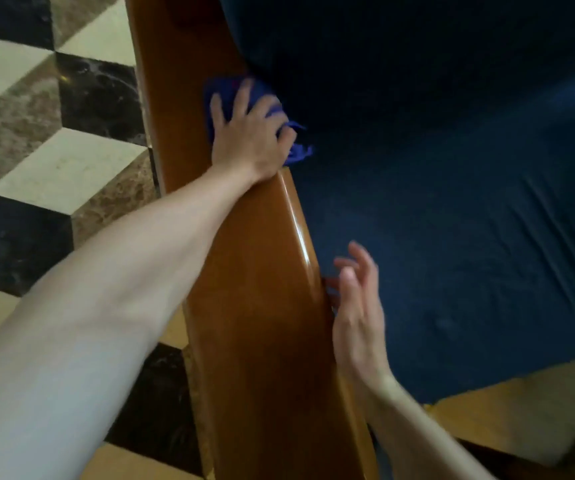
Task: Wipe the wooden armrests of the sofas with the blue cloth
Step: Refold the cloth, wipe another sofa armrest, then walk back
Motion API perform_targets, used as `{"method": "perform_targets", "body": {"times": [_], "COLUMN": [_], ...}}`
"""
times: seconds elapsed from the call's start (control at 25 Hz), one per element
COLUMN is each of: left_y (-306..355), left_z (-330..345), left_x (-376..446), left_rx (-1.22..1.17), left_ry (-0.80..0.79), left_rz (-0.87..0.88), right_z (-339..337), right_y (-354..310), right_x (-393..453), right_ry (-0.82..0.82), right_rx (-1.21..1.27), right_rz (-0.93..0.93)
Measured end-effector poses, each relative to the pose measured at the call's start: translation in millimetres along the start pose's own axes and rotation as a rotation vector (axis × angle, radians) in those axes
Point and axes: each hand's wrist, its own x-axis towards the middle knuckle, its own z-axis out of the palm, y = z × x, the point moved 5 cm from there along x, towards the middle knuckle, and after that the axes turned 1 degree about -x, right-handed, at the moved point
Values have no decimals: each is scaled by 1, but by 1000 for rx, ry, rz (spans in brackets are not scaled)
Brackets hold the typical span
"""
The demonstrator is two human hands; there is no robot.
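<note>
1. Wooden armrest (261,306): a polished, glossy brown rail running from the lower middle of the view up toward the top left, beside the seat.
2. Blue cloth (225,95): lies on the upper part of the armrest, at its seat-side edge; a crumpled corner sticks out past the hand on the right.
3. Left hand (248,133): pressed palm-down on the cloth, fingers (218,110) spread apart and fairly straight across it, with the outer fingers bent over the cloth's bunched edge. The bare forearm crosses the armrest from the lower left.
4. Right hand (357,306): just beside the seat-side edge of the armrest, nearer the camera; its fingers are loosely apart and blurred, holding nothing. Whether they touch the wood cannot be told.
5. Sofa seat (452,220): dark blue upholstery filling the right of the view.
6. Floor (36,168): tiles in black, cream and brown forming a cube pattern, left of the armrest.
</note>
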Motion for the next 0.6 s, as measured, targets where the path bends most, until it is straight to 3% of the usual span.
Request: {"method": "perform_targets", "body": {"times": [0.08,0.16,0.24,0.32,0.4,0.48,0.52,0.6], "left_y": [53,114,163,183,162,127,114,97], "left_z": [11,11,13,34,68,92,96,92], "left_x": [-59,-162,-267,-339,-395,-438,-450,-454], "left_rx": [34,-59,-122,-116,57,164,100,-284], "left_ry": [-18,-66,-25,-86,-79,-141,-198,-292], "left_rz": [192,397,577,710,816,725,540,0], "right_z": [-12,-17,14,48,71,88,93,94], "right_y": [-6,-35,-56,-55,-40,-36,-35,-32], "right_x": [29,58,72,59,42,35,36,40], "right_ry": [122,139,-106,-342,-417,-425,-402,-357], "right_rx": [49,-122,-408,-785,-1078,-1202,-1234,-1278], "right_rz": [1,-107,-252,-462,-614,-693,-694,-658]}}
